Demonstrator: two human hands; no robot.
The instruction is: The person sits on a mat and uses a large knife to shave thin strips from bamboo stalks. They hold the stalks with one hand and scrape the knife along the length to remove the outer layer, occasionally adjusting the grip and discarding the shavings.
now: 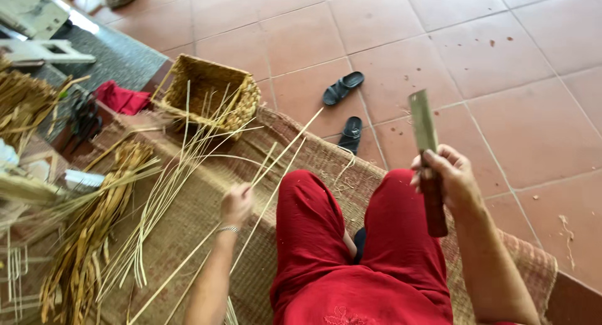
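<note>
This looks like a home floor turned into a basket-weaving spot — a craft corner, not a factory. Terracotta floor tiles (501,55) cover the room, and a woven mat (207,206) is spread over them as a sitting place. A half-finished woven basket (210,93) stands at the mat's edge, with bundles of dried reeds (94,237) lying beside it — and a pair of black sandals (345,105) sits on the tiles nearby.

Soft daylight (brightest top left)
</note>
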